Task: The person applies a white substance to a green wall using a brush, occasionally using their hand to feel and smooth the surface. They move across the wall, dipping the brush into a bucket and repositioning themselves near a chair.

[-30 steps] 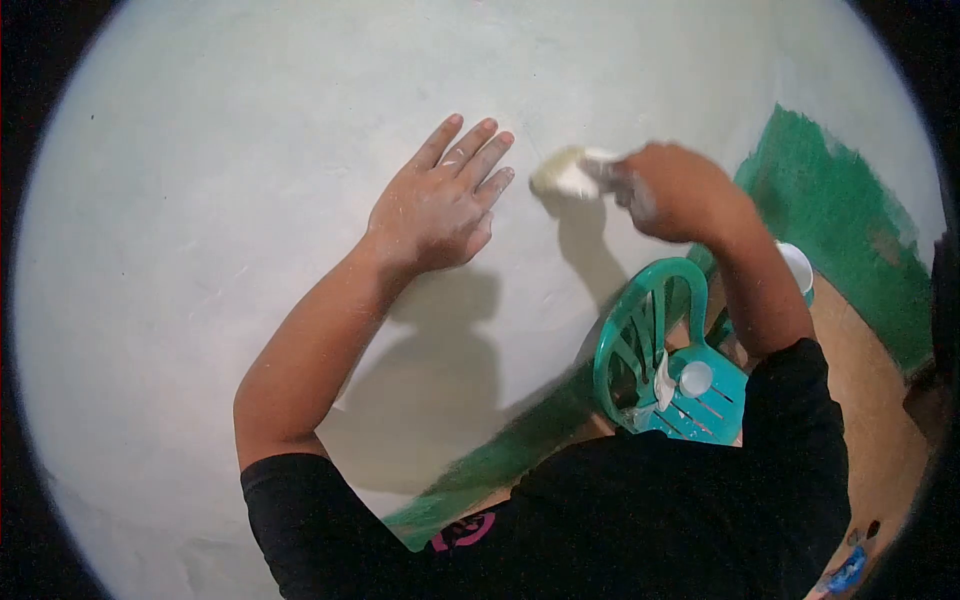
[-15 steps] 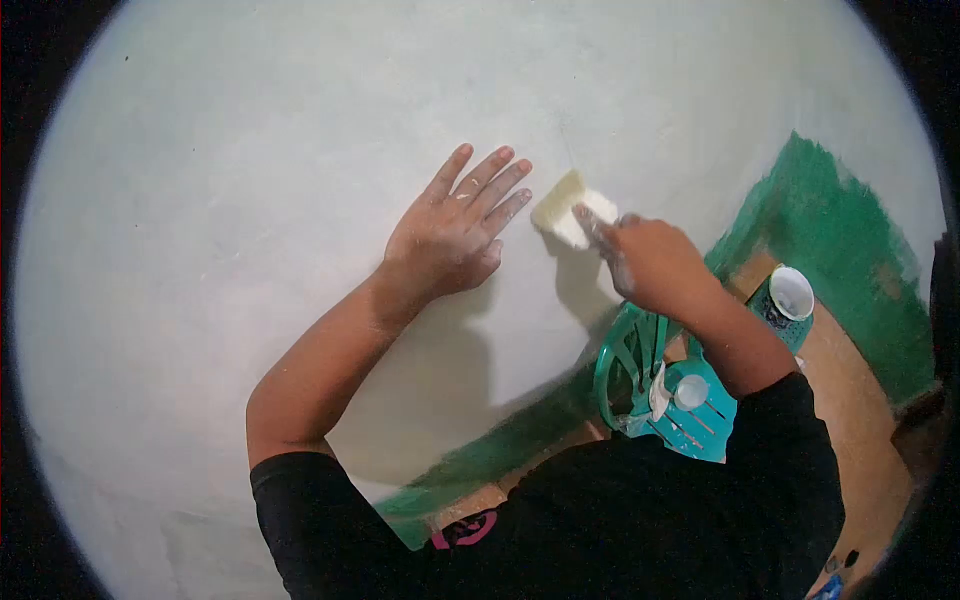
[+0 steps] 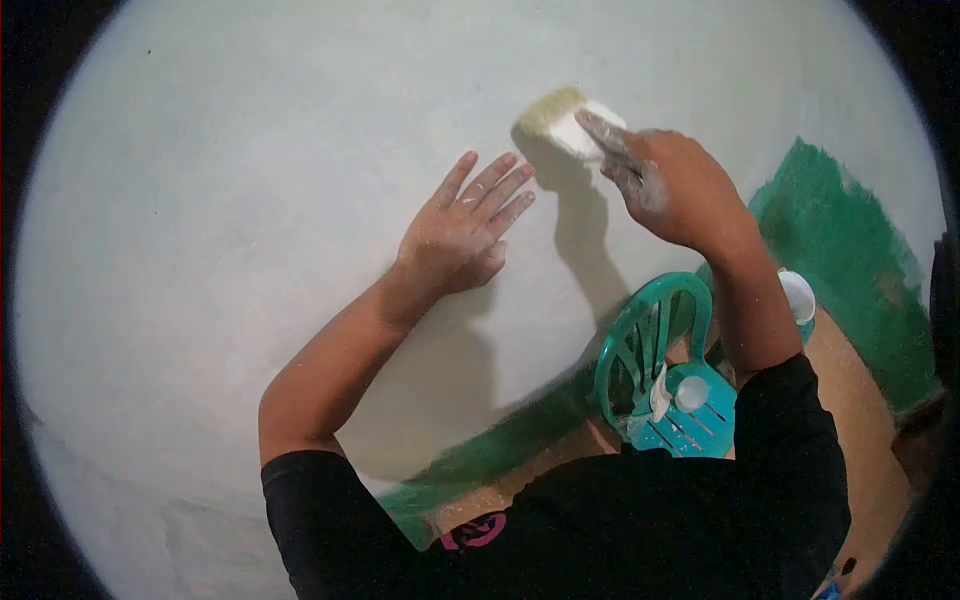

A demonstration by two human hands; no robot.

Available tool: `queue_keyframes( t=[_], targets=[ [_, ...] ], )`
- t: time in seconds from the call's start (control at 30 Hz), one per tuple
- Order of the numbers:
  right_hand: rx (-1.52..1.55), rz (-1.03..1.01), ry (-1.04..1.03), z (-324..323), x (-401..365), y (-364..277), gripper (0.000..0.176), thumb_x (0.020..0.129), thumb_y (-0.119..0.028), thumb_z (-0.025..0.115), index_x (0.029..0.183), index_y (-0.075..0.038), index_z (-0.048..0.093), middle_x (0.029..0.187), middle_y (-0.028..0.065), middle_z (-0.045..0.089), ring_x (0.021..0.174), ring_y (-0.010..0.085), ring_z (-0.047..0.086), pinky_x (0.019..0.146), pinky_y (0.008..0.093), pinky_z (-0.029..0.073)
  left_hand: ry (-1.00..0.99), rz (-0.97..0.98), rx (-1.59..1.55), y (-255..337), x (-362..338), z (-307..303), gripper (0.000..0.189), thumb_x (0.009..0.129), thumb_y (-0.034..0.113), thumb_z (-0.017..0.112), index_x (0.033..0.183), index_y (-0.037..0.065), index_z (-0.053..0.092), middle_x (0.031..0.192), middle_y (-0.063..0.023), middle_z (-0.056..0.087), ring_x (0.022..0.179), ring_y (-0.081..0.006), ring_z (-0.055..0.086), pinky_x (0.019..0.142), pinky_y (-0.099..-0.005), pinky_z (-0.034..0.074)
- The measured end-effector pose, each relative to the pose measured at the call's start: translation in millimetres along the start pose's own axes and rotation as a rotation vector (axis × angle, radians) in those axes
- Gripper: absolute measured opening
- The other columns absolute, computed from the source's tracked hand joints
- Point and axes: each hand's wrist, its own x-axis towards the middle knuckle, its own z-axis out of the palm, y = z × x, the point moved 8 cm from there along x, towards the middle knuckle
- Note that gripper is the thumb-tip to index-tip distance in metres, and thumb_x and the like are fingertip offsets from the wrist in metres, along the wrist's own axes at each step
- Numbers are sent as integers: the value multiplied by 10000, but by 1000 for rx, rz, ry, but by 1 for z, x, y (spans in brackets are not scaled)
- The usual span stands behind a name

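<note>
My right hand [image 3: 668, 180] grips a wide paintbrush [image 3: 570, 122] by its white-coated body, with the index finger stretched along it. The brush's pale bristles point up and left over the whitish wall [image 3: 250, 200], and a shadow falls below it. White smears coat the fingers of this hand. To the left and a little lower, my left hand [image 3: 465, 225] lies flat against the wall with its fingers spread. Flecks of white mark its fingertips and knuckles.
A green plastic chair [image 3: 655, 345] stands below my right arm, with a white cup [image 3: 690, 393] and a pale rag [image 3: 660, 395] on its seat. Behind my forearm is a white-topped container [image 3: 797, 297]. Green paint [image 3: 850, 260] covers the wall's right part, above a brown floor [image 3: 840, 390].
My right hand has moved up the wall with the paintbrush, and its forearm now hides part of the container. The left hand has stayed almost in place.
</note>
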Motion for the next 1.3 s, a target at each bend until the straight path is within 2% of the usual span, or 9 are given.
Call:
queue_keyframes(
  t=[0.07,0.37,0.5,0.6,0.77,1.0,1.13,1.2,1.3],
  targets=[
    [-5,-31,89,2,5,1,479,792,-151,503,1270,-177,486,783,183,602,711,357,596,640,454,476,10,-5,13,-1,-1,1,577,677,229,643,1237,157,524,1390,-19,389,1315,-182,308,1117,-438,160],
    [-72,36,-425,97,-54,-48,404,771,-159,541,1174,-161,564,759,193,592,697,374,594,613,471,470,-69,-15,-49,-9,-54,18,603,703,235,625,1281,161,470,1405,6,354,1339,-172,249,1118,-441,142],
    [-137,22,-444,98,-30,-81,358,760,-130,515,1111,-137,584,748,164,623,710,350,618,637,453,499,-132,-58,-65,-29,-93,33,629,735,239,592,1331,179,401,1444,20,286,1360,-168,192,1125,-444,100],
    [-140,22,-277,94,24,-102,401,770,-165,531,1169,-163,558,790,168,626,747,351,612,665,456,493,-124,-93,-44,-66,-131,35,622,748,243,580,1339,194,392,1451,36,276,1360,-169,193,1125,-446,93],
    [122,-40,290,52,92,-170,501,787,-199,535,1283,-224,473,867,176,612,806,347,588,719,446,481,-23,-295,163,-140,-224,-27,615,739,277,585,1328,247,413,1440,46,302,1348,-172,233,1115,-450,118],
    [132,-25,-276,169,-89,-233,589,826,-203,496,1384,-254,315,858,219,569,777,390,578,692,471,474,35,-530,240,-60,-359,-63,626,728,300,585,1330,274,415,1434,60,312,1345,-183,237,1099,-492,122],
    [41,-95,-420,150,-116,-255,559,770,-148,505,1320,-187,411,909,194,608,808,358,614,698,443,507,37,-587,236,-38,-389,-59,634,736,323,571,1343,289,392,1440,71,297,1357,-170,199,1103,-504,81],
    [-123,-102,-634,124,-106,-256,450,731,-125,535,1180,-135,537,905,184,631,859,336,622,723,431,511,53,-621,228,-27,-389,-62,638,735,323,572,1345,301,387,1445,93,280,1353,-148,203,1108,-492,80],
    [-199,-138,-532,71,-69,-267,210,706,-123,565,881,-64,664,932,163,650,881,325,628,747,415,514,61,-653,219,-17,-387,-68,641,738,321,570,1349,312,376,1451,115,258,1349,-124,205,1111,-483,80]
  ],
)
